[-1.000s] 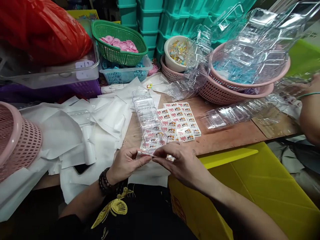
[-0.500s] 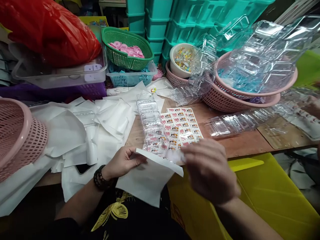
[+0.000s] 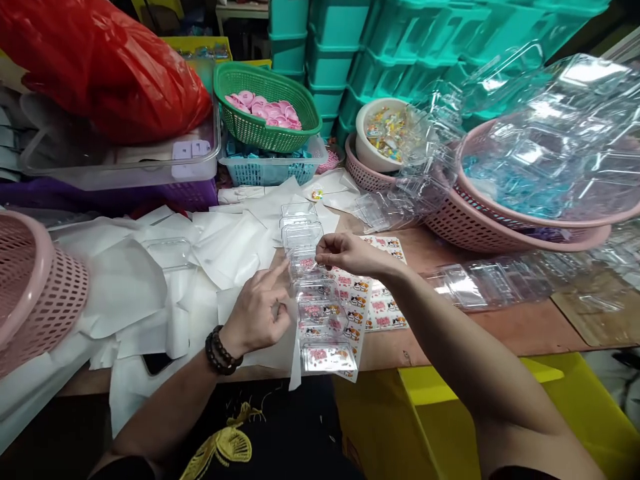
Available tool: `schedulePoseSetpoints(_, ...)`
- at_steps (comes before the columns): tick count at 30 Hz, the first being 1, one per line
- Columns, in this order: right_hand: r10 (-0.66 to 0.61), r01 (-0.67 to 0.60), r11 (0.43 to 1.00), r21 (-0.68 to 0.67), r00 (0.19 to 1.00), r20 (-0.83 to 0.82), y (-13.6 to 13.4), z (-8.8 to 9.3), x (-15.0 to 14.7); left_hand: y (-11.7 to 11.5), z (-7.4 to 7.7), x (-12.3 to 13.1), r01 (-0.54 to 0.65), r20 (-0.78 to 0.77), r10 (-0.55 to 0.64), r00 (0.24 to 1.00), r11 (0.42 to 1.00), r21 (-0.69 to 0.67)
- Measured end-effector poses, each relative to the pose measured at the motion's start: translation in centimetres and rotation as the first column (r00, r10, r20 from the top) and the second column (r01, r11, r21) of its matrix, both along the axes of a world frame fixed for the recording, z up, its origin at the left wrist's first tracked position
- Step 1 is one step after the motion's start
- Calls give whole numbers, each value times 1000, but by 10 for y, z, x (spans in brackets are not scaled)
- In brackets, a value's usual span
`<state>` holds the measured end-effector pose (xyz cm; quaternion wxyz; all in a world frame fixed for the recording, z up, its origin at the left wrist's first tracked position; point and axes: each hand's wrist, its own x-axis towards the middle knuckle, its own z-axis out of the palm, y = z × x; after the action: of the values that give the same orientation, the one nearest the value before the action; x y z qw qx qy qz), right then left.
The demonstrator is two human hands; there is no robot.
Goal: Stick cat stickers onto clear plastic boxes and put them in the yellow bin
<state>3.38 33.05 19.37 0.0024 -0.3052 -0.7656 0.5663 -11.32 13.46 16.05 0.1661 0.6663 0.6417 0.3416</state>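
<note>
Risk, as I judged it: the row (image 3: 320, 310) of clear boxes was loose, braced only by the left hand's (image 3: 257, 313) index finger on its left side. A sideways nudge from the right hand (image 3: 350, 257) could have skewed it. The end box (image 3: 329, 357) sat right at the counter's (image 3: 500, 327) near edge, so a shove down the line would likely have tipped it off. The sheet (image 3: 383, 310) under the row could have slid too. The right grip was pinched together at the top of a box (image 3: 303, 263) in the row's back half; what was between the fingertips was too small to tell. The left grip was loosely apart, holding nothing. That box lay just under the right fingertips, with the left index against its side.
</note>
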Motion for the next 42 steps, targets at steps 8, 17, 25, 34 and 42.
schedulePoseSetpoints(8, 46, -53, 993, 109, 997, 70, 5, -2, -8, 3, -14, -1, 34, -11, -35, 999, 999, -33)
schedulePoseSetpoints(17, 16, -34, 983, 180, 995, 103, 0, -1, -9, 3, -17, 2, 28, -7, -28, 1000, 999, -33)
schedulePoseSetpoints(25, -40, -38, 927, 374, 980, 197, -11, 1, -13, 7, -18, 4, 72, -107, -72, 992, 997, -1)
schedulePoseSetpoints(34, -298, -60, 668, 742, 892, 340, -36, 21, 7, 6, -9, 5, 56, -89, -59, 994, 998, -41)
schedulePoseSetpoints(42, 168, -266, 731, 629, 963, 212, -100, 12, 99, -52, 45, -68, -250, 31, 249, 968, 967, 38)
